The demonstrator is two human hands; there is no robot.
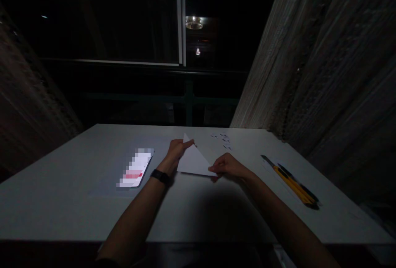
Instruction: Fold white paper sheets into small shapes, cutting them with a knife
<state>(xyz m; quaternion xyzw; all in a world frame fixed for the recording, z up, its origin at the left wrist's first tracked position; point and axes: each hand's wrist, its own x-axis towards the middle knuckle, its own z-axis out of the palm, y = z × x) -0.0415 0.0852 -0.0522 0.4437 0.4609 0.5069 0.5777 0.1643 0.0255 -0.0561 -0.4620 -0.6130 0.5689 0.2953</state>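
A white sheet of paper folded into a triangle (194,161) lies on the white table (77,202). My left hand (176,149), with a black watch on the wrist, pinches the triangle's top corner. At the lower right corner, my right hand (228,165) is closed on the paper's edge. Both forearms reach in from the bottom of the view.
A phone (136,168) lies left of my left hand. A yellow and black utility knife (291,181) lies at the right, near the table's edge. Several small paper scraps (223,139) sit behind the paper. A curtain (324,74) hangs at the right; a dark window stands behind.
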